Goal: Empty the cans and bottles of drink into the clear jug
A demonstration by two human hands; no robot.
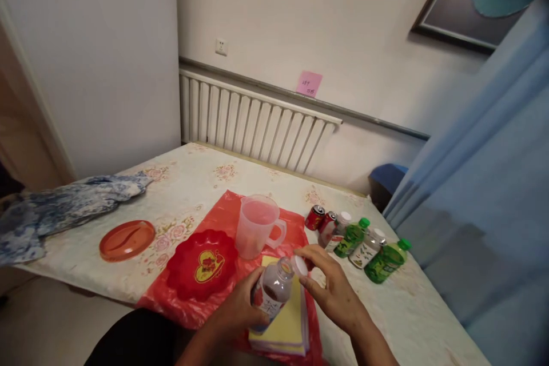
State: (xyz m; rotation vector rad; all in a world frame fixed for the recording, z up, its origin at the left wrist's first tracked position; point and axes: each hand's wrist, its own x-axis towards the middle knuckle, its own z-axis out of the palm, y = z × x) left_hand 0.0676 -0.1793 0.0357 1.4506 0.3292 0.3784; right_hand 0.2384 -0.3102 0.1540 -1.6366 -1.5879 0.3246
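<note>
My left hand is wrapped round a clear plastic bottle with a printed label, tilted a little to the right. Its mouth is uncovered. Just right of the mouth, my right hand pinches a white bottle cap between thumb and fingers. Beneath the bottle lies a stack of yellow paper on a red plastic sheet. Behind it stands a translucent pink measuring jug, its handle to the right. A red scalloped plate sits left of the bottle.
Two red cans and several bottles with green or white caps stand in a row at right. An orange-red dish and crumpled blue-white cloth lie at left. A radiator and blue curtain border the table.
</note>
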